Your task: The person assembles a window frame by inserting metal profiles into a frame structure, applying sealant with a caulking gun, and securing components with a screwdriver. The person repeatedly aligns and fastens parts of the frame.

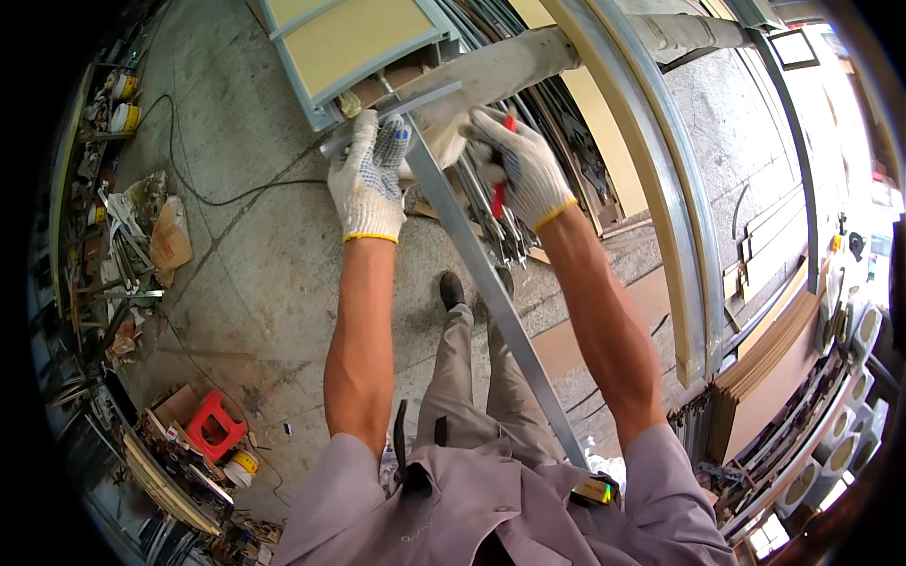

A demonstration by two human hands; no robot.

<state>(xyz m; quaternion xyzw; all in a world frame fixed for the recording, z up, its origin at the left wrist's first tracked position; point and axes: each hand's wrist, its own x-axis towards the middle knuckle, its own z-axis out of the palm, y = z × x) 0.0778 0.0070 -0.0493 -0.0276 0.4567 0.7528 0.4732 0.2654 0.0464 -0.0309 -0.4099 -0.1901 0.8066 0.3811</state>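
Observation:
My left hand (366,179), in a white knit glove with blue dots, is closed round a short grey metal strip (429,97). That strip crosses the upper end of a long grey metal bar (486,278), which slants down toward my right side. My right hand (530,168), gloved likewise, grips a slim red tool (498,201); red shows above and below the fingers, but its kind is hard to make out. The right fingers are partly blurred. Just beyond my hands runs a beam under a pale, worn wrapping (514,68).
A yellow-panelled grey frame (359,47) stands at the far left of my hands. Long wrapped profiles (651,160) reach past my right arm. Metal lengths (566,156) lie below on the floor. A red stool (216,425), scrap and a black cable (203,193) lie leftward; stacked boards (769,373) rightward.

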